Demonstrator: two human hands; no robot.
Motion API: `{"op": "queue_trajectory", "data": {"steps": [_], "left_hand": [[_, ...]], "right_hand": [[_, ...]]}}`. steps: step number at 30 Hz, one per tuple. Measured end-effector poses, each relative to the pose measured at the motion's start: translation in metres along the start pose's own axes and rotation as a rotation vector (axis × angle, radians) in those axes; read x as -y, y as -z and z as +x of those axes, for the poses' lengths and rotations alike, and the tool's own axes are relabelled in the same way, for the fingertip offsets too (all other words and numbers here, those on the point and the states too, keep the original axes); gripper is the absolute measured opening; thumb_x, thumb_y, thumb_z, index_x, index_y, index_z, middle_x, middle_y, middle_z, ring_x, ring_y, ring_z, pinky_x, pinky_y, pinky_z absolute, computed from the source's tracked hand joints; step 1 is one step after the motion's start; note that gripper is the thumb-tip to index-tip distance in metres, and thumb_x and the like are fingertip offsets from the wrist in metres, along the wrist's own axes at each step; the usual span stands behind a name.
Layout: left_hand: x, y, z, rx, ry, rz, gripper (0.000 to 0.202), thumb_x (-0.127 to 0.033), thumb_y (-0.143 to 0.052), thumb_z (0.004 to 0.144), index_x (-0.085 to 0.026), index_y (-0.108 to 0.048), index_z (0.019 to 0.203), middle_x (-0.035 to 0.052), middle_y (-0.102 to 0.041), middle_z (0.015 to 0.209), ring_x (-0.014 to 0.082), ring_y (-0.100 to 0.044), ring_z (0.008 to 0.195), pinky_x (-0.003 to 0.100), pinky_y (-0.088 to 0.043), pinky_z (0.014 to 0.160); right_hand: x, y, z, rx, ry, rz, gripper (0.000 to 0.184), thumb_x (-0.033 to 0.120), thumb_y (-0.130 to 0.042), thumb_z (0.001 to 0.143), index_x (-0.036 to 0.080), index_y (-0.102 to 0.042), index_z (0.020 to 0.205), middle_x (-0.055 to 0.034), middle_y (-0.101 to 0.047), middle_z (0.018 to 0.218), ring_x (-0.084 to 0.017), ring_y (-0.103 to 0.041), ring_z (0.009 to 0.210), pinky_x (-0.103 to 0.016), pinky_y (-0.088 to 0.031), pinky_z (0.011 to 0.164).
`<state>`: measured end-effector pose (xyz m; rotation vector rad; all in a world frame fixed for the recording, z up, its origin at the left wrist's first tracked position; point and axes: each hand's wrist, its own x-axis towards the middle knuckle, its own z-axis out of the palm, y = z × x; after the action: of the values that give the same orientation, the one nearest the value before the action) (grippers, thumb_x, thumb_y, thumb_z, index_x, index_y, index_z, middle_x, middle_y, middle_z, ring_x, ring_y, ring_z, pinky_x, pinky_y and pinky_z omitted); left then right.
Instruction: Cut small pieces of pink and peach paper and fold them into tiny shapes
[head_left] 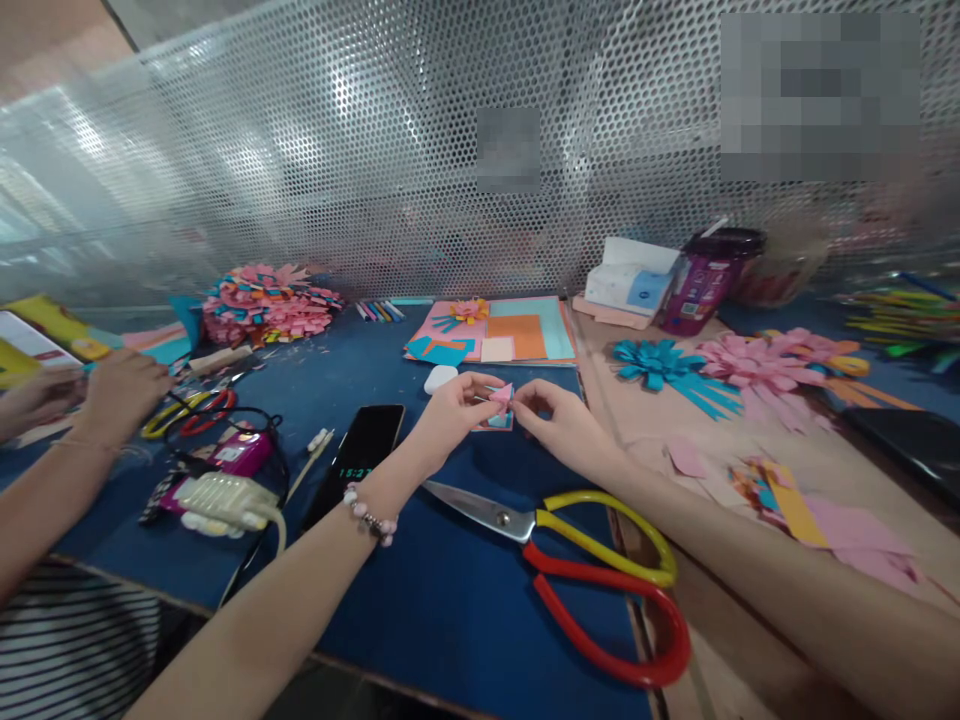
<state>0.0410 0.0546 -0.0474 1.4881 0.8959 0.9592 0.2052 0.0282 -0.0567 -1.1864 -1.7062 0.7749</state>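
My left hand (448,420), with a beaded bracelet at the wrist, pinches a small folded piece of pink paper (504,394). My right hand (556,418) has its thumb and index finger closed at the paper's right edge. Just under the fingers shows a small light-blue and pink paper piece (496,424), partly covered. Large scissors (517,524) with one yellow and one red handle lie on the blue table (450,610) below my hands. A white rounded case (440,378) is beside my left hand.
A phone (367,450) lies left of my left forearm. Coloured paper sheets (551,325) are stacked behind my hands. Blue (651,360) and pink paper flowers (750,365), tissues (626,290) and a purple cup (705,285) are at right. A co-worker's hands (124,395) work at left, near smaller scissors (214,408).
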Motion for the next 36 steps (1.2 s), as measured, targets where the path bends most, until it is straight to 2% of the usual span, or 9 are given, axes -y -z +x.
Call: {"op": "queue_trajectory", "data": {"steps": [11,36], "left_hand": [[0.0017,-0.0004,0.0016,-0.008,0.009,-0.004,0.030,-0.028,-0.064,0.072,-0.014,-0.060,0.098,0.0082,-0.063,0.094,0.0128,-0.057,0.080,0.021,-0.044,0.062],[0.0012,0.0007,0.0021,0.013,-0.014,0.004,0.027,-0.028,-0.065,0.072,-0.015,-0.062,0.096,0.0060,-0.063,0.090,0.0111,-0.056,0.075,0.020,-0.043,0.061]], "right_hand": [[-0.0011,0.0010,-0.0005,0.028,-0.012,0.021,0.016,0.031,-0.048,0.083,0.017,-0.055,0.079,0.0006,-0.057,0.069,-0.010,-0.051,0.055,-0.022,-0.039,0.050],[0.0034,0.0012,-0.0013,0.039,-0.038,-0.007,0.013,0.029,-0.048,0.082,0.018,-0.053,0.079,0.0021,-0.055,0.066,-0.009,-0.049,0.052,-0.021,-0.037,0.047]]}}
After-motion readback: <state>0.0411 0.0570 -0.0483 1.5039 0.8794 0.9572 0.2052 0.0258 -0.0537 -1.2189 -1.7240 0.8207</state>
